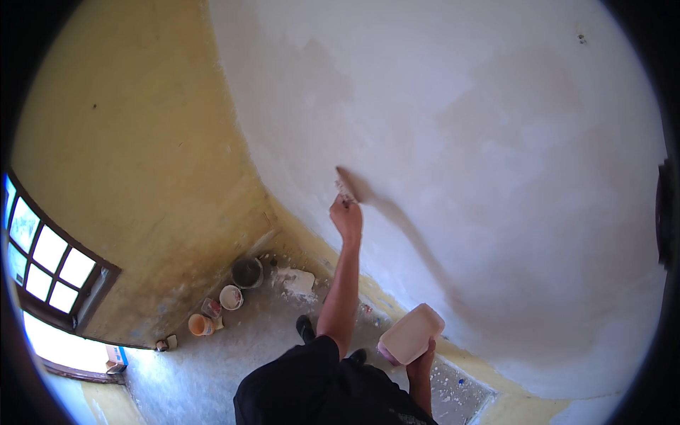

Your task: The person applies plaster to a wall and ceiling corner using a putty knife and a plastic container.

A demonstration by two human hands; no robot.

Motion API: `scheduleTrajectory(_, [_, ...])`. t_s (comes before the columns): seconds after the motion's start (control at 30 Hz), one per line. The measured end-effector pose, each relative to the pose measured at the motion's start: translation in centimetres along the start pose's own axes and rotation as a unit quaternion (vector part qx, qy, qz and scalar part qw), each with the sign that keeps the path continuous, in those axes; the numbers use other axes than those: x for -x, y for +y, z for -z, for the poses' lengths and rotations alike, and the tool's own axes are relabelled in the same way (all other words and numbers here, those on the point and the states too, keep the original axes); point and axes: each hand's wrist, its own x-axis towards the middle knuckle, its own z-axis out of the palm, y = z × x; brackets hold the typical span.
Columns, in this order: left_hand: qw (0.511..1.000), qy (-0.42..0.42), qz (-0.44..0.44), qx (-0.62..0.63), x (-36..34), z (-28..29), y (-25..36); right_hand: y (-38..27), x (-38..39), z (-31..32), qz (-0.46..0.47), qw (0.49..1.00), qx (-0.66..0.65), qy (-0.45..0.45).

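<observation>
My left hand (pixel 347 218) is raised to the wall in front of me, its fingers closed round a putty knife (pixel 346 185) crusted with white filler. The knife's brownish blade lies at or very near the whitish wall (pixel 496 198), which carries damp-looking, darker patches. Lower down on the right, my right hand (pixel 421 361) grips the side of a pale pinkish rectangular tub (pixel 412 334). A smooth pale surface fills most of the tub's outline; whether that is filler inside cannot be made out.
A yellow wall (pixel 149 127) meets the white one at a corner on the left. Along its foot stand a dark bucket (pixel 247 272), a white bucket (pixel 231 297) and an orange pot (pixel 200 325). A white-smeared sheet (pixel 296 281) lies nearby. Further left is a barred window (pixel 49 255).
</observation>
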Motion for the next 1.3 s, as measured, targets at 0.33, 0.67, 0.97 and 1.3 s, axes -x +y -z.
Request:
scheduleTrajectory(0.33, [0.987, -0.121, -0.1, 0.036, 8.8, 4.1, 10.0, -0.4, -0.2, -1.1, -0.008, 1.0, 0.005, -0.017])
scheduleTrajectory(0.67, [0.954, 0.026, -0.248, -0.169, 3.6, -1.6, -6.1, 0.8, 1.0, -0.2, 0.012, 1.0, 0.006, -0.005])
scheduleTrajectory(0.97, [0.944, -0.083, 0.155, -0.28, 7.9, 7.4, -19.9, -0.7, 2.1, 0.0, 0.002, 1.0, -0.005, 0.01])
scheduleTrajectory(1.3, [0.979, -0.01, 0.206, 0.009, -4.1, 1.0, -9.9, 0.8, 1.9, 0.5, 0.027, 1.0, -0.01, 0.011])
